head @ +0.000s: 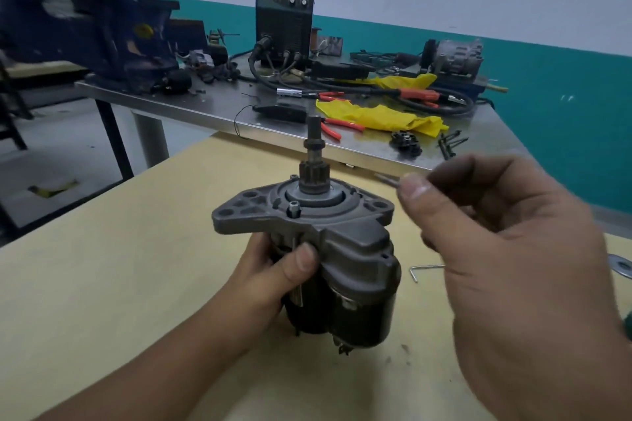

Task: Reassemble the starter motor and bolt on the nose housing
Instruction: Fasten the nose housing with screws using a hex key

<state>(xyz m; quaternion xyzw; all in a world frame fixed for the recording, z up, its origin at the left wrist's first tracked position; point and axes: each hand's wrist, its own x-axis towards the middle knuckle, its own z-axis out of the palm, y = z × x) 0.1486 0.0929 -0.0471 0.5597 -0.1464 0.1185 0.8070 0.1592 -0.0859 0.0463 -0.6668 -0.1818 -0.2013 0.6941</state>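
Starter (328, 249) upright on bench (102, 284), left hand (273, 270) gripping its body, one bolt (293, 207) seated; right hand (506, 249) at 3 o'clock pinching second bolt (388, 178).

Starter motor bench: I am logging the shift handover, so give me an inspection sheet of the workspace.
Surface: tan tabletop, steel bench behind it.
Job's things: starter motor upright, pinion up; nose housing seated, one bolt standing in it.
Clutter: hex key on the tabletop; yellow cloth, red-handled pliers, loose screws on the bench.
Hands: left hand grips the motor body; right hand pinches a thin metal piece, blurred.
Cables: black leads from the dark machine.
Surroundings: teal and white wall.
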